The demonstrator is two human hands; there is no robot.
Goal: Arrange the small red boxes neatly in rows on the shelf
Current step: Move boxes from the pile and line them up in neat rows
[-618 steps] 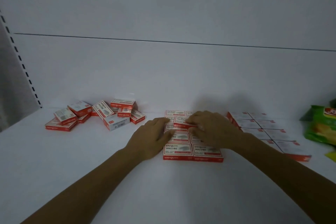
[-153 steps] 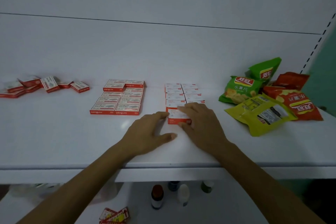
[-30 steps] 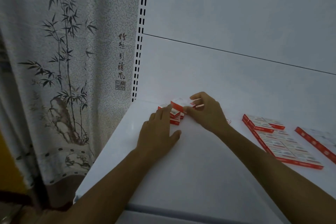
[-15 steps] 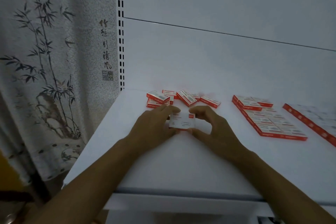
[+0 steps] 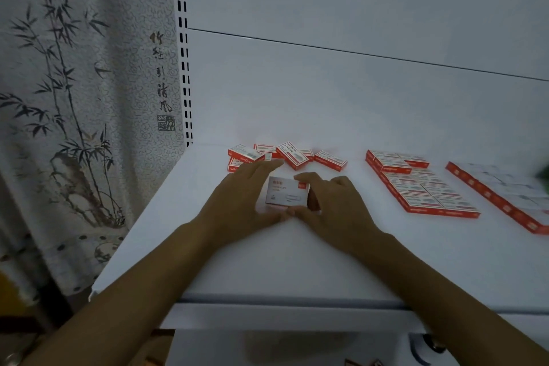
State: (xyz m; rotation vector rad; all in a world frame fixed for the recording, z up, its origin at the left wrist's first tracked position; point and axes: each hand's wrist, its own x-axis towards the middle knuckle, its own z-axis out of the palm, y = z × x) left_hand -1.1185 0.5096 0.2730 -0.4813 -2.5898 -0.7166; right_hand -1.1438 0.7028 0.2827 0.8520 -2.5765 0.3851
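The held box (image 5: 287, 194) lies with its pale printed face up, near the middle of the left half of the shelf (image 5: 267, 261), between the front edge and the back. Whether it rests flat on the surface or is slightly raised cannot be told.

The right hand (image 5: 329, 202) pinches it: index finger curled over the far right corner, thumb at the near edge. The left hand (image 5: 237, 196) brackets the left side, with fingers extended and close together along that side and the thumb reaching under the near edge. The two thumbs meet at the near edge.

Behind the hands, towards the back-left corner, the loose pile (image 5: 282, 154) of small red boxes lies unsorted, with several boxes tilted or overlapping. To the right, the finished block (image 5: 421, 187) runs in rows from back to front. A second block (image 5: 499, 193) lies beyond it, at the right margin of the view. A slotted upright (image 5: 182, 68) and a bamboo-print curtain (image 5: 74, 98) border the shelf on the left.

Step in hand, by judgement: squaring one box taken from the pile as the start of a new group.

Next move, by judgement:
1. Set the box flat, edges parallel to the front edge.
2. Release it without skewing it.
3. Take the next box from the pile and butt it against the first.
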